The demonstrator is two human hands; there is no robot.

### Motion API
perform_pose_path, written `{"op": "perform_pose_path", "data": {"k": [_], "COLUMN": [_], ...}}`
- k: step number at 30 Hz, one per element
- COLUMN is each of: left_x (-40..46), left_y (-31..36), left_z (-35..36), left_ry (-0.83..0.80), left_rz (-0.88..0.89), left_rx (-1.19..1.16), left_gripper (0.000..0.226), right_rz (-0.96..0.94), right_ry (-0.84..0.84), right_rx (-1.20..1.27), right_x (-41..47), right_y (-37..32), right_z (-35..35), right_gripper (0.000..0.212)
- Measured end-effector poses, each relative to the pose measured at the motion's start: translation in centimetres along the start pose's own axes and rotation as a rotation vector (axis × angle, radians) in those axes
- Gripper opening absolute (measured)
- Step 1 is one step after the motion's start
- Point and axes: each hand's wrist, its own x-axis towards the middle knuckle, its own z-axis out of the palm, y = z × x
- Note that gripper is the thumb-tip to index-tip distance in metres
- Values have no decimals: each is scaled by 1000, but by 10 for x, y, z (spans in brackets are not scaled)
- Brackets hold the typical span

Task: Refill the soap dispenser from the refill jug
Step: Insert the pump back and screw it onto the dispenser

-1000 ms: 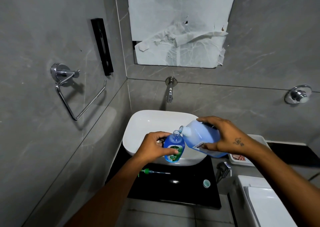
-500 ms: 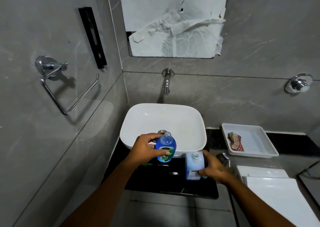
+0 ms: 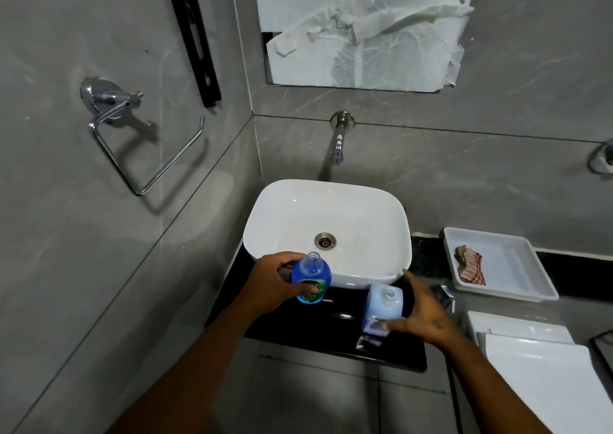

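My left hand [image 3: 273, 284] grips the soap dispenser [image 3: 311, 276], a small clear bottle of blue liquid with a green label. Its neck is uncapped, and it is held upright over the front edge of the white sink [image 3: 331, 190]. The refill jug [image 3: 383, 302], pale blue with an uncapped neck, stands upright on the black counter [image 3: 331, 334] in front of the sink. My right hand [image 3: 424, 314] is at the jug's right side with fingers spread. The thumb touches its lower label.
A wall tap [image 3: 338, 146] hangs over the sink. A white tray [image 3: 520, 268] holding a checked cloth [image 3: 469, 264] sits at the right. A chrome fitting [image 3: 444, 296] is behind my right hand. Also in view are a white lid [image 3: 537, 370] at lower right and a towel ring [image 3: 146, 158] on the left wall.
The jug went from tilted over the dispenser's neck to standing on the counter. My right hand has loosened from it and spread its fingers. The dispenser has stayed in my left hand.
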Motion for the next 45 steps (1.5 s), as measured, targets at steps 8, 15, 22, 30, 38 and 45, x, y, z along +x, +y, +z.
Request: {"op": "perform_pose_path", "data": {"k": [8, 15, 22, 30, 38, 45], "left_x": [-37, -81, -110, -108, -45, 7], "left_y": [-39, -69, -72, -70, -27, 15], "left_z": [-23, -56, -81, -91, -60, -24], "left_ry": [178, 330, 351, 320, 183, 32], "left_rz": [-80, -186, -214, -201, -67, 42], "left_rx": [54, 12, 39, 50, 39, -33], "left_gripper": [61, 63, 55, 55, 48, 47], "right_rz": [-372, -163, -135, -84, -161, -417], "right_ry": [148, -310, -335, -279, 60, 158], "right_rx": [-80, -608, -785, -474, 717, 945], "right_x": [29, 70, 88, 90, 78, 40], "right_y": [-91, -103, -117, -135, -252, -296], "right_z": [72, 181, 224, 211, 52, -22], "right_gripper": [29, 31, 34, 20, 29, 30]}}
